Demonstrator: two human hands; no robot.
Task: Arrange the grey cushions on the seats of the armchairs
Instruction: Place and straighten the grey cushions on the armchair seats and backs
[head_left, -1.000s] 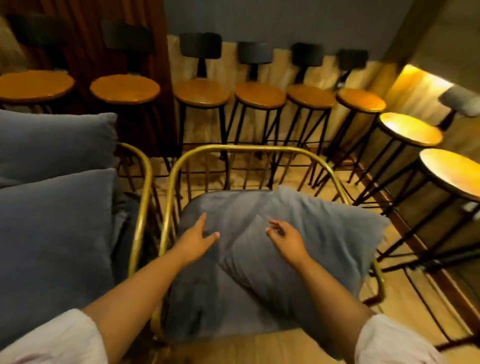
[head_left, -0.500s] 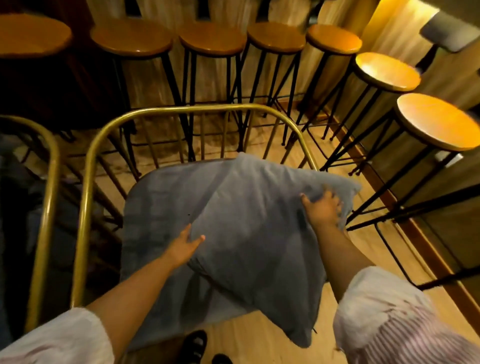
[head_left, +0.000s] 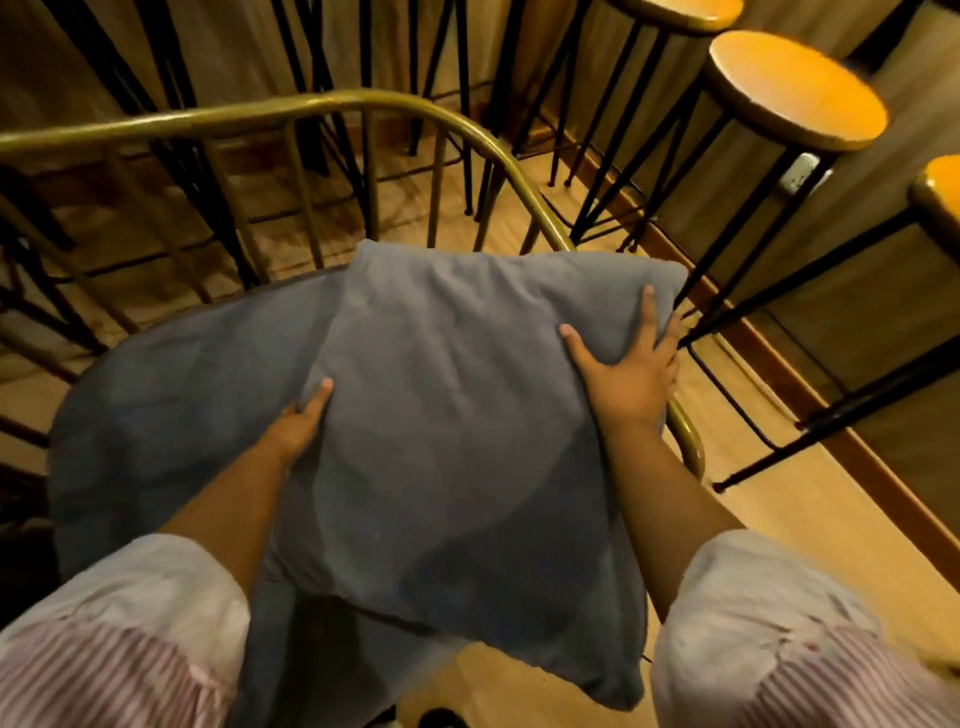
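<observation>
A square grey cushion (head_left: 457, 426) is held between both my hands over the armchair. My left hand (head_left: 301, 421) grips its left edge, thumb on top and fingers hidden beneath. My right hand (head_left: 631, 369) clasps its far right corner with fingers spread. Under it lies the grey seat pad (head_left: 171, 400) of the armchair, whose brass frame (head_left: 322, 104) curves around the back and right side. The cushion's near corner hangs past the seat's front edge, towards me.
Round wooden bar stools (head_left: 795, 88) on thin black legs stand close behind and to the right of the armchair. A wooden skirting board (head_left: 831, 415) runs along the wall at right. Light wooden floor (head_left: 769, 499) shows between chair and wall.
Both hands went from hovering over the cushion to gripping its edges. The cushion has been lifted and turned squarer on the seat. The view has tilted down and moved closer.
</observation>
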